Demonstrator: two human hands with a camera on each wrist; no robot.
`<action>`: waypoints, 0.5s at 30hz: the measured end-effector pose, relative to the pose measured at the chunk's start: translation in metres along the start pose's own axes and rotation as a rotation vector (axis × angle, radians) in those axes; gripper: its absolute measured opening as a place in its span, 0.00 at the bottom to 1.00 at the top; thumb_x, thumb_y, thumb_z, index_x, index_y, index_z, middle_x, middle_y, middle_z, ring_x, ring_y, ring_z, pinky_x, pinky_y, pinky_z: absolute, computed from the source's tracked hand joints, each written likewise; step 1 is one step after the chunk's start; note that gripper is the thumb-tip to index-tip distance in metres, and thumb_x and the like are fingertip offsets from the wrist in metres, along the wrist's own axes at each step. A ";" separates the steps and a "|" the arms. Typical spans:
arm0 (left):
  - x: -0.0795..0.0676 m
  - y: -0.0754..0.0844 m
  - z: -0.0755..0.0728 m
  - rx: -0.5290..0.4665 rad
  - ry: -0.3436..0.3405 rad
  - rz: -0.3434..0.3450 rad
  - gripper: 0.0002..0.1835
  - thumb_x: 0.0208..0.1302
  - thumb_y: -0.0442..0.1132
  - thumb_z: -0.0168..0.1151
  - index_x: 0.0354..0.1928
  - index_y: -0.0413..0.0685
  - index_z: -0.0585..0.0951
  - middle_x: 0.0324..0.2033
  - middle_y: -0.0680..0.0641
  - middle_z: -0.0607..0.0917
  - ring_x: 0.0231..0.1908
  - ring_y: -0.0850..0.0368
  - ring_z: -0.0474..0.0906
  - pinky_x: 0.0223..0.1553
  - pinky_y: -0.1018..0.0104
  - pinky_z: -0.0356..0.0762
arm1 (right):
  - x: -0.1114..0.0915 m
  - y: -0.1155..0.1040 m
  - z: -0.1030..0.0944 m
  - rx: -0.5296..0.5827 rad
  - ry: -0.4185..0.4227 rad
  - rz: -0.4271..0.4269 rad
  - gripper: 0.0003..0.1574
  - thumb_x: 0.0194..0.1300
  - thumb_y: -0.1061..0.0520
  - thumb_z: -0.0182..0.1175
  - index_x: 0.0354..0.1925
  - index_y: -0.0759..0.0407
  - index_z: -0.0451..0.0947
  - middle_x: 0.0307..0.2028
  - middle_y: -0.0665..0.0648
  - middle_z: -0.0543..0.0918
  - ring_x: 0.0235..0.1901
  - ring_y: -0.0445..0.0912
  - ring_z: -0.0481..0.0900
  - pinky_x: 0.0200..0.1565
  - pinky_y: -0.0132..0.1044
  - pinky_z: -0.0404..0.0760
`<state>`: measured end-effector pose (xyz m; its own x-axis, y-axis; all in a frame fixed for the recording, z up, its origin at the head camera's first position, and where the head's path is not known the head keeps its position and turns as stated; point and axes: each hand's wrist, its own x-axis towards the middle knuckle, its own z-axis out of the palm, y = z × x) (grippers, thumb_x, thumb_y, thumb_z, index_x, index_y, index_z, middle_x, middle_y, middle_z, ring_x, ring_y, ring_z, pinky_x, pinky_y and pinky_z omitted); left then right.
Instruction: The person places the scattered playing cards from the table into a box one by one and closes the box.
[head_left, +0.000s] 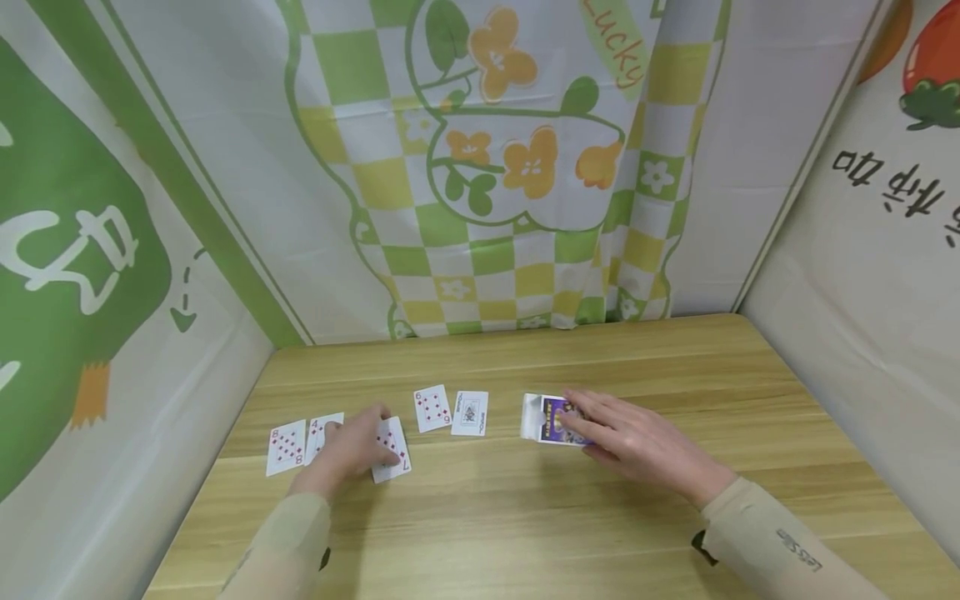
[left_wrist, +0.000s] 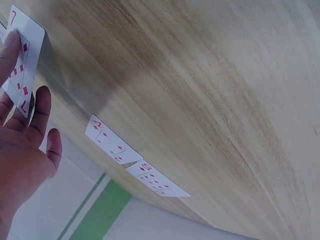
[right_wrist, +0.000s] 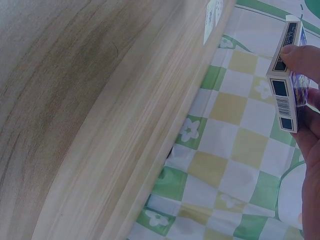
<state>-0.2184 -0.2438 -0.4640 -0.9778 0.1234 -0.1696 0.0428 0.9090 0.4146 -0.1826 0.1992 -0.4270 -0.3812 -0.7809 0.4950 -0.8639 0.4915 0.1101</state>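
My left hand (head_left: 352, 446) pinches a seven of diamonds (head_left: 399, 462), thumb on its face and fingers behind it, as the left wrist view shows. That card (left_wrist: 32, 55) is tilted up off the wood there. Left of it lie a four of diamonds (head_left: 318, 431) and an eight of diamonds (head_left: 287, 447), face up; the hand partly covers the four in the head view. My right hand (head_left: 633, 433) grips a purple and white playing card box (head_left: 553, 419), its white end flap open toward the left. In the right wrist view the thumb presses one narrow side of the box (right_wrist: 283, 90).
Between the hands, a six of diamonds (head_left: 432, 408) and a joker (head_left: 470, 414) lie side by side, face up. The wooden table (head_left: 525, 533) meets a checkered, flowered curtain (head_left: 495, 258) at its back edge. Printed cloth walls stand at left and right.
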 end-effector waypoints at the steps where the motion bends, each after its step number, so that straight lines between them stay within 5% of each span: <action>1: 0.000 0.000 -0.001 0.004 0.007 0.001 0.38 0.52 0.42 0.80 0.63 0.40 0.73 0.53 0.39 0.86 0.49 0.45 0.81 0.59 0.36 0.59 | 0.000 0.000 0.000 0.001 0.000 0.000 0.42 0.54 0.59 0.78 0.67 0.56 0.77 0.68 0.65 0.75 0.61 0.56 0.80 0.55 0.48 0.86; 7: -0.005 0.002 -0.008 0.042 0.054 0.019 0.24 0.63 0.39 0.71 0.59 0.40 0.76 0.49 0.38 0.87 0.49 0.41 0.83 0.61 0.33 0.66 | 0.001 -0.001 -0.001 0.003 -0.003 -0.002 0.42 0.55 0.59 0.78 0.67 0.55 0.77 0.69 0.65 0.74 0.62 0.56 0.80 0.55 0.47 0.86; 15: -0.004 -0.001 -0.017 -0.049 0.065 0.003 0.15 0.67 0.36 0.64 0.53 0.40 0.80 0.52 0.36 0.85 0.50 0.40 0.82 0.54 0.40 0.80 | 0.001 0.000 0.001 -0.003 0.010 -0.016 0.43 0.52 0.59 0.79 0.67 0.56 0.77 0.67 0.66 0.75 0.60 0.57 0.81 0.54 0.48 0.87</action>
<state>-0.2184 -0.2519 -0.4487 -0.9890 0.0985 -0.1105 0.0372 0.8878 0.4587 -0.1835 0.1986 -0.4276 -0.3638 -0.7847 0.5019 -0.8689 0.4800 0.1206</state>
